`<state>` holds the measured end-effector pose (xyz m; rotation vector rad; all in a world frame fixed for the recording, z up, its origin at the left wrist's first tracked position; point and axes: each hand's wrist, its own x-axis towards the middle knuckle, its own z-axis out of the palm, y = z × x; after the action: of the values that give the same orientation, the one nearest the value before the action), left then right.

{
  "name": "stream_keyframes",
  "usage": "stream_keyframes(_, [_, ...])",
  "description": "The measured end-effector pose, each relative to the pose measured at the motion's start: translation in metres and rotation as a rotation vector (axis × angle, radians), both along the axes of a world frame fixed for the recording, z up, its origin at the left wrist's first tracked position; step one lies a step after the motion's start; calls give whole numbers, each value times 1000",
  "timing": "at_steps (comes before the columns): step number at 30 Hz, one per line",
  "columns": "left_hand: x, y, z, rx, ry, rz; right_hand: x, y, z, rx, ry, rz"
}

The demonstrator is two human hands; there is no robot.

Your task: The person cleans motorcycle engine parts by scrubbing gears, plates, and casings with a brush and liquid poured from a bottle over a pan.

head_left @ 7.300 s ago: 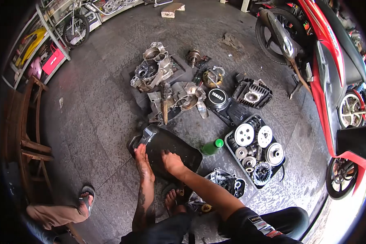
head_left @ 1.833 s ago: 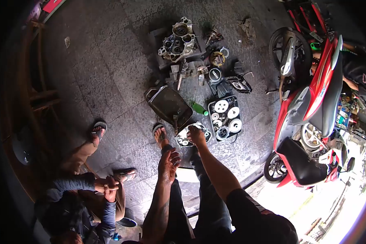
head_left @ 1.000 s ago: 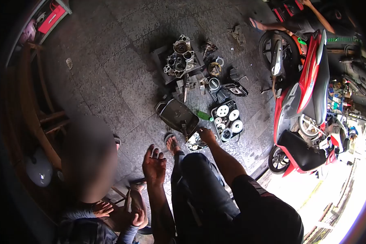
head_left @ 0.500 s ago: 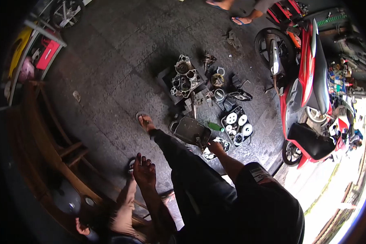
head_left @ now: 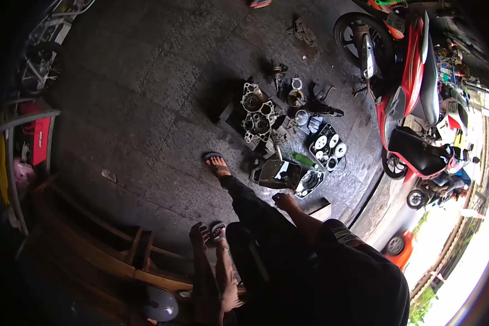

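Observation:
My left hand (head_left: pixel 199 234) hangs low at the left of my body, its fingers loosely spread with nothing in them. A sandalled foot (head_left: pixel 218 231) shows beside it. My right hand (head_left: pixel 283 201) is curled closed in front of my leg, just below a dark rectangular pan (head_left: pixel 280 175). What it holds, if anything, is hidden. Right of the pan lies a metal engine cover (head_left: pixel 311 182), next to a green bottle (head_left: pixel 305 159) on its side. Behind these stands an opened engine case (head_left: pixel 257 113). A black tray (head_left: pixel 342 160) holds several white gears and round parts.
A red motorcycle (head_left: pixel 405 95) stands along the right, with a second seat (head_left: pixel 410 149) nearer me. A wooden bench (head_left: pixel 111 255) runs along the lower left, with a grey helmet (head_left: pixel 161 304) by it. Metal parts (head_left: pixel 296 98) and a rag (head_left: pixel 304 32) lie on the floor.
My view has turned to the right. My right hand has drawn back from the pan's edge. My left hand is lower, its fingers looser. The other person's feet at the top have mostly left view.

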<state>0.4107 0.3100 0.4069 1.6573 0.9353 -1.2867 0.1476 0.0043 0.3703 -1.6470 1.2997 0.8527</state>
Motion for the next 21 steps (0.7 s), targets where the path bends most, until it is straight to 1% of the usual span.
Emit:
stream_keyframes(1, [22, 1, 7, 24, -19, -86, -7, 8, -12, 2, -4, -17])
stream_keyframes(3, [60, 0, 20, 49, -52, -131, -16, 25, -35, -64, -54, 310])
stream_keyframes(4, [77, 5, 22, 45, -87, -156, 41, 8, 30, -37, 109, 117])
stream_keyframes(5, [97, 8, 27, 40, -122, -184, 54, 10, 30, -38, 99, 93])
stream_keyframes(7, [133, 16, 24, 53, -165, -231, 78, 7, 37, -90, 221, 19])
stream_keyframes(9, [173, 17, 24, 156, -165, -247, 97, 4, 38, -77, 178, -48])
stream_keyframes(11, [216, 10, 29, 151, -150, -291, 117, 9, 26, -150, 196, -103])
stream_keyframes(12, [237, 10, 28, 153, -127, -297, 145, -2, 47, -142, 207, -190])
stream_keyframes(14, [282, 8, 19, 145, -128, -374, 173, 0, 40, -176, 225, -294])
stream_keyframes(15, [308, -10, 11, 136, -117, -406, 188, -6, 37, -185, 235, -327])
stream_keyframes(16, [330, -22, 8, 128, -126, -488, 202, -8, 36, -189, 237, -368])
stream_keyframes(17, [351, -33, 6, 123, -128, -524, 220, -13, 41, -217, 244, -473])
stream_keyframes(18, [374, -49, 9, 83, -162, -596, 237, -14, 44, -244, 250, -578])
stream_keyframes(19, [396, -73, 14, 35, -190, -676, 250, -14, 37, -187, 214, -606])
stream_keyframes(20, [410, -88, 32, -93, -335, -692, 262, -6, 34, -306, 172, -556])
stream_keyframes(21, [415, -109, 42, -268, -439, -714, 267, 6, 9, -314, 184, -587])
